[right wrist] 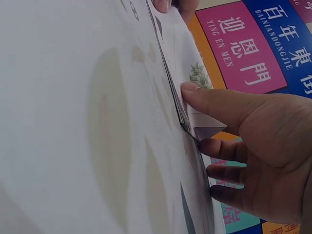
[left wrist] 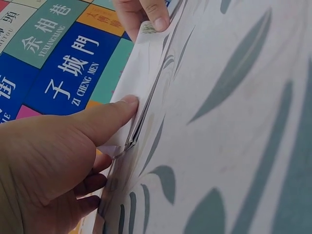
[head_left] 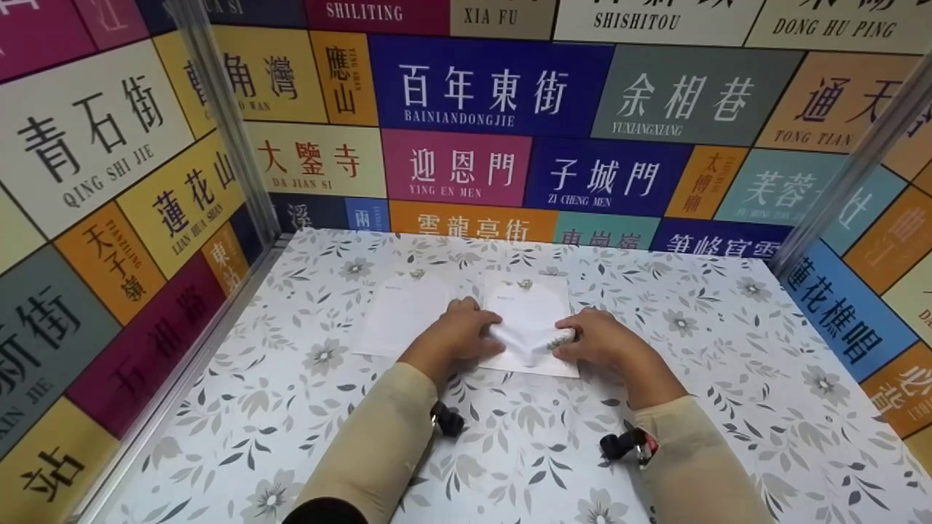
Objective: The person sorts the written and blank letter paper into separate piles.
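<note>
A white sheet of paper [head_left: 530, 309], printed with an arched outline and a small green sprig at its top, lies before me on another pale sheet [head_left: 553, 366]. My left hand [head_left: 464, 331] grips its left side, thumb on top and fingers curled at the edge. The right hand [head_left: 593, 336] pinches the opposite side near a printed leaf sprig [right wrist: 197, 75]. Between the hands the lower part of the paper bends up off flat. Both wrist views show a corner of the paper turned up beside the thumb.
A similar white sheet [head_left: 389, 320] lies to the left, partly behind the left hand. The table [head_left: 510, 451] has a white cover with grey leaves and flowers. Panels with coloured signs [head_left: 488, 87] enclose the back and sides, with metal posts [head_left: 233, 124] at the corners.
</note>
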`<state>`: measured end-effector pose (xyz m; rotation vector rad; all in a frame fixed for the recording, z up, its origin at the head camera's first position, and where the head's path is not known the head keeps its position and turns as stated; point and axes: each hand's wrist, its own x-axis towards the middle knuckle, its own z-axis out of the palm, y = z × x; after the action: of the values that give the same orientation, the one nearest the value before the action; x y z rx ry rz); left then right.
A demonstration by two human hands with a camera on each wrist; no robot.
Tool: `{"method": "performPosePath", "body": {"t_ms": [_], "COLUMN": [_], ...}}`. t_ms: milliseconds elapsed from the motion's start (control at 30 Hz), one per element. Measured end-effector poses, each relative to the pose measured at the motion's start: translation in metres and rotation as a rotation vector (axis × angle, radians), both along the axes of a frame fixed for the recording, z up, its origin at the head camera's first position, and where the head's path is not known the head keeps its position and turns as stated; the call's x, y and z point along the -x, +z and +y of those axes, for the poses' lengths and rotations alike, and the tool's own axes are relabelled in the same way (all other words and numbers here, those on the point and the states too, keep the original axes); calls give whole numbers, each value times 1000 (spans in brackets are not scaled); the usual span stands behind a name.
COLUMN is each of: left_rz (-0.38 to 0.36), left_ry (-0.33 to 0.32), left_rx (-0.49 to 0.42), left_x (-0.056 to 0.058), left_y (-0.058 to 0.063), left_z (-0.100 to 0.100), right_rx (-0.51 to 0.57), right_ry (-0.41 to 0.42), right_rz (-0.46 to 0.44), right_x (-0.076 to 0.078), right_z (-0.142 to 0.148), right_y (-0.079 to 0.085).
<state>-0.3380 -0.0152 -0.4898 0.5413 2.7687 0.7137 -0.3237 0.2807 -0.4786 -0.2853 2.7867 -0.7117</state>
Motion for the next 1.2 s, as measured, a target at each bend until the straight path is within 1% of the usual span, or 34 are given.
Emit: {"method": "performPosePath", "body": {"t_ms": [100,233,367,433,533,633,700,867,933,1033,1200], "left_rz": [-15,-28,-12,1,5,-21,-23,32,32,-12,-84], "left_ry": [3,5,20,41,100,181,229,283,293,328,384], "left_rx": [2,13,17,11,-13,-58,-81,-170,-209,-257,-365], "left_x": [0,1,5,7,10,12,13,12,12,13,15], "left_y": [1,0,-2,-4,-4,-1,1,2,1,2,3], "left_z": [0,1,2,4,6,10,12,11,11,11,9], "right_rx": [-4,18,64,80,102,139,188,372,421,437,460], "right_ry": [-8,-27,-67,-103,-177,-245,-293,-397,-417,-438,-462], "right_rz": [-17,-47,-60,-59,-49,-18,-14,-61,-78,-91,-110], "right_x": [0,0,0,1,4,6,8,8,7,7,8], "right_z": [1,1,0,0,-2,-2,-3,-8,-9,-10,-10], "right_y": [1,4,6,6,6,6,7,10,10,10,10]}}
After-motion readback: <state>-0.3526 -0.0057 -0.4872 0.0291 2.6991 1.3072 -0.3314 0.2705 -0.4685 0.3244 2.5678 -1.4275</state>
